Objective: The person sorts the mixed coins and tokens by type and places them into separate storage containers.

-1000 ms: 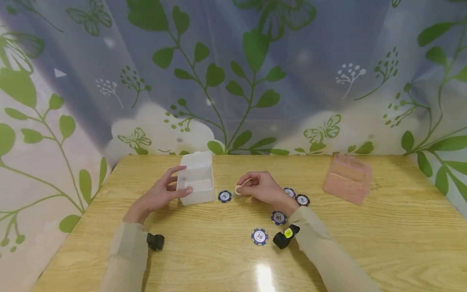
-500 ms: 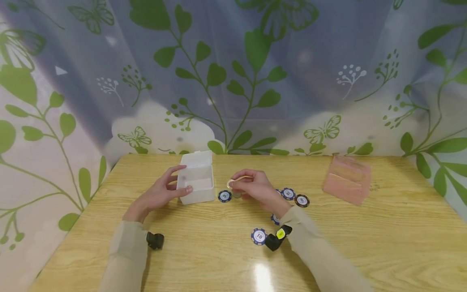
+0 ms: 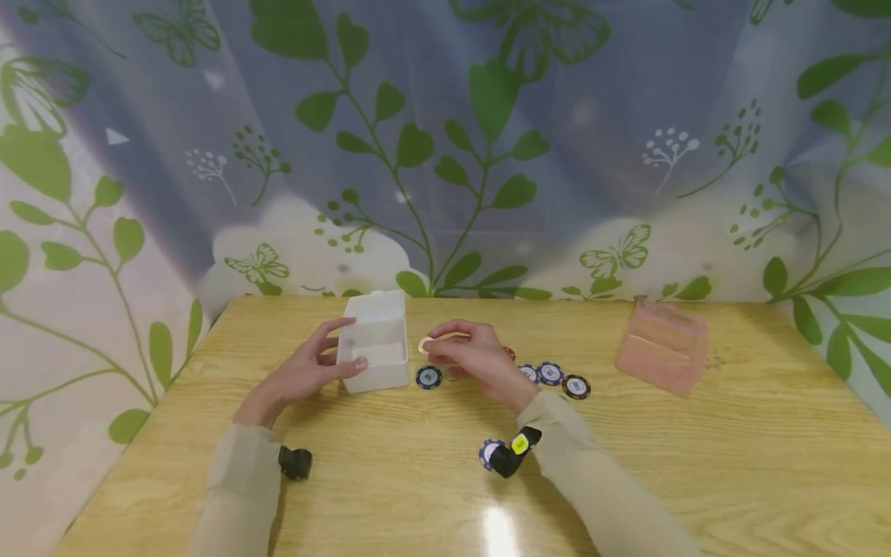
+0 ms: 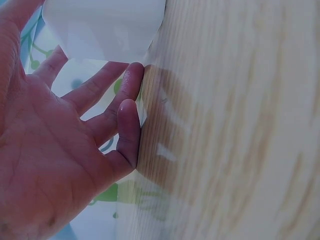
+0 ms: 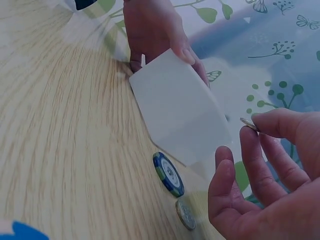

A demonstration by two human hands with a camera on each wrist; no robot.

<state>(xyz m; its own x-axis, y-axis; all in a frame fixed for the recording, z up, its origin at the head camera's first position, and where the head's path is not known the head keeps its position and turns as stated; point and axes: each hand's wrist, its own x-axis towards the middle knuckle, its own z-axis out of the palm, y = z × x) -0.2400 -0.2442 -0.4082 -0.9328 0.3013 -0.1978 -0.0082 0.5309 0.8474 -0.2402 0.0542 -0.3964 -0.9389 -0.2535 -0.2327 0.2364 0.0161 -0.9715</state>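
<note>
My left hand (image 3: pixel 306 371) grips a small white plastic box (image 3: pixel 374 377) by its left side, thumb at the front and fingers behind. Its lid (image 3: pixel 376 305) stands raised at the back. Between thumb and forefinger, my right hand (image 3: pixel 480 362) pinches a coin (image 5: pixel 249 124), held above the table just right of the box. Below it, a blue poker chip (image 3: pixel 429 377) lies near the box's right front corner. A second coin (image 5: pixel 185 215) lies beside that chip, mostly covered by my right hand in the head view.
Several poker chips lie right of my right hand, among them a red one (image 3: pixel 510 353), a blue one (image 3: pixel 550 374) and a black one (image 3: pixel 576 386). Another blue-and-white chip (image 3: pixel 487 453) is partly under the right wrist camera. A translucent pink case (image 3: pixel 657 360) lies at the back right.
My right hand has moved left with the pinched coin, lifting it off the spot by the other coin toward the box. The left hand and box have stayed put.
</note>
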